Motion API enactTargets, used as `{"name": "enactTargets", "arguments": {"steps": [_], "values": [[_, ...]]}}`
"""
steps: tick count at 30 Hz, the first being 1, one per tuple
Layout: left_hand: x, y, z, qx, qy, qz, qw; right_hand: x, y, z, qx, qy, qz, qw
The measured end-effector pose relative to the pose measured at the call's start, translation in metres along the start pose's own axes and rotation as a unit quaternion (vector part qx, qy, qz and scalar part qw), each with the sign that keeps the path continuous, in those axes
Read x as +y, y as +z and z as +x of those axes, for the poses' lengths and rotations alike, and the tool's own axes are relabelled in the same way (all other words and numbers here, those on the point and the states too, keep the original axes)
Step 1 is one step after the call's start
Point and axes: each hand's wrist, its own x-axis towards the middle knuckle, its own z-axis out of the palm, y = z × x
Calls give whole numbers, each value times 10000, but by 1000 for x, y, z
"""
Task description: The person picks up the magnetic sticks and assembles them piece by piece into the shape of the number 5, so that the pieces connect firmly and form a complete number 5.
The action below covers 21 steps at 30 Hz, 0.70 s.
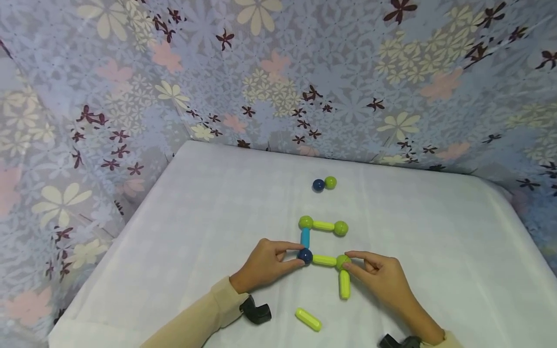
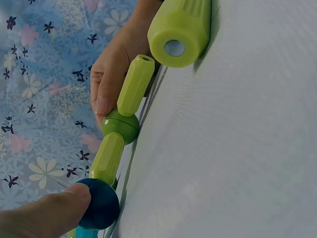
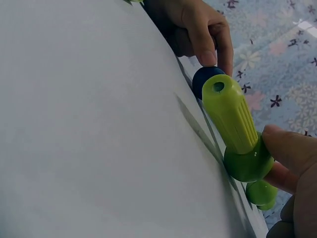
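In the head view, my left hand (image 1: 269,263) pinches a dark blue ball (image 1: 305,256) between thumb and finger. My right hand (image 1: 383,274) pinches a green ball (image 1: 343,262) the same way. A yellow-green rod (image 1: 324,260) joins these two balls. From the right-hand ball, another yellow-green rod (image 1: 344,285) points toward me with its end free, also plain in the right wrist view. A light blue rod (image 1: 305,238) runs from the blue ball to a farther green ball (image 1: 306,222). There a third yellow-green rod (image 1: 323,225) leads right to another green ball (image 1: 341,228).
A loose yellow-green rod (image 1: 308,319) lies nearer me on the white-covered table (image 1: 209,193). Farther back, a dark blue ball (image 1: 318,185) and a green ball (image 1: 330,182) sit side by side. Flowered cloth (image 1: 278,87) hangs behind the table and along its left.
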Motion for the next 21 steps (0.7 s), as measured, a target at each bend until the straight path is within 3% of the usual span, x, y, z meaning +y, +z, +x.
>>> {"name": "enactTargets", "arguments": {"steps": [6,11,14,18,21], "values": [[2,6,11,106,-96,-615,9980,2,-10,-3,242,-68,-362,9990],[-4,3,25,274,-536,-913,9940,6,-10,-6,253,-92,-295,9992],[-15,-5,47,486,-887,-980,9900,8,-7,-5,202,-118,-181,9996],[-33,-13,88,805,-1265,-922,9844,8,-3,-4,226,-112,-48,9997],[-45,-17,117,919,-1337,-733,9840,7,0,-3,146,-65,68,9998]]}}
